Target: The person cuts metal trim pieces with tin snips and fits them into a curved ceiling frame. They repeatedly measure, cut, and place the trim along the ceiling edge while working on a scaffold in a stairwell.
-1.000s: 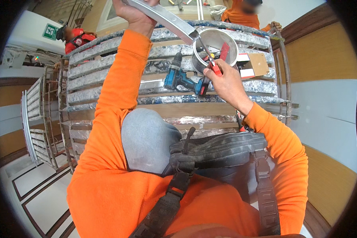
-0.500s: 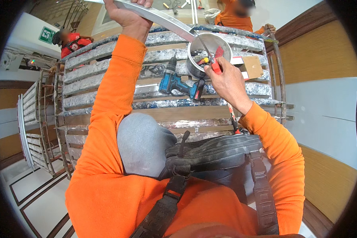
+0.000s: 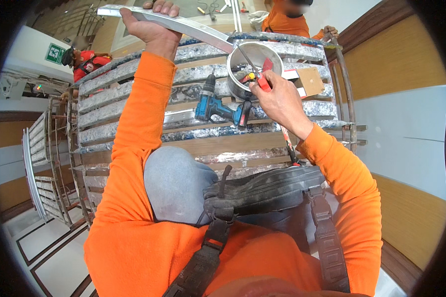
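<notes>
My left hand (image 3: pixel 156 32) is closed round a long silvery metal channel (image 3: pixel 195 30), raised at the upper left. The channel slopes down to the right, and its end lies at the rim of a metal pot (image 3: pixel 231 74). Over the pot, my right hand (image 3: pixel 282 101) is closed on the red handle of what look like tin snips (image 3: pixel 246 57). Their long grey metal part reaches up to the channel's end; exact contact at the tip is hard to see. Several small tools lie inside the pot. Left of it rests a blue and black cordless drill (image 3: pixel 218 109).
Paint-spattered slats (image 3: pixel 101 116) form the platform, with metal rails at its ends. An opened cardboard box (image 3: pixel 309 81) lies right of the pot. A red-and-white tool handle (image 3: pixel 288 146) lies nearer me. Two people, one in orange (image 3: pixel 285 22) and one in red (image 3: pixel 86 64), are beyond the platform.
The view has shifted slightly. My left hand and the channel sit a little lower and further left in the picture. Both hands keep their grips.
</notes>
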Demonstrator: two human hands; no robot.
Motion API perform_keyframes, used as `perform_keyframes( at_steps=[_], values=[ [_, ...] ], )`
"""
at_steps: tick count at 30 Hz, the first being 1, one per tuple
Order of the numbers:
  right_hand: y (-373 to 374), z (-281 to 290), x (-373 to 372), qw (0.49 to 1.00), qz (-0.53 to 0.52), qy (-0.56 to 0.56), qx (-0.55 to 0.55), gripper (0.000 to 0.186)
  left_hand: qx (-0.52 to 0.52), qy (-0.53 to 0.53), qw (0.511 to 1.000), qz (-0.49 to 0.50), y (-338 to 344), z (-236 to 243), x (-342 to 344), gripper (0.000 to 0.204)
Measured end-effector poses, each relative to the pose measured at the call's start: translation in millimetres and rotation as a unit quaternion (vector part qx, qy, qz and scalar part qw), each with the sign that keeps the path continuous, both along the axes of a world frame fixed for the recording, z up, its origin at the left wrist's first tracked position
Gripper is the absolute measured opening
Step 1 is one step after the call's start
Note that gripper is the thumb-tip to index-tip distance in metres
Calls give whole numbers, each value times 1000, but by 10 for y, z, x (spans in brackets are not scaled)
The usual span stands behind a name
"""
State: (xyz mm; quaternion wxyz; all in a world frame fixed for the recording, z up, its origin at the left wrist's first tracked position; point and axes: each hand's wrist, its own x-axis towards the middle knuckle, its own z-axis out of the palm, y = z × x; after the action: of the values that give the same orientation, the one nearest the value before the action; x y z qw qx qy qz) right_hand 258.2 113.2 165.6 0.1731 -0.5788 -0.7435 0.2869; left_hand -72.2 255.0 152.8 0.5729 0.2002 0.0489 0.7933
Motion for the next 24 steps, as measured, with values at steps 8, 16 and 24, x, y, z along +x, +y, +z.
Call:
perform_keyframes(
  at_steps=[8,16,24],
  values=[
    [12,-101,4,991,21,108,-82,34,4,-8,1000,-23,-6,31,15,63],
    [-55,68,-3,813,48,386,-434,28,23,-61,993,-103,-17,22,-49,54],
    [35,-261,39,955,43,230,-180,38,59,-51,989,-125,19,-71,-164,63]
  ],
)
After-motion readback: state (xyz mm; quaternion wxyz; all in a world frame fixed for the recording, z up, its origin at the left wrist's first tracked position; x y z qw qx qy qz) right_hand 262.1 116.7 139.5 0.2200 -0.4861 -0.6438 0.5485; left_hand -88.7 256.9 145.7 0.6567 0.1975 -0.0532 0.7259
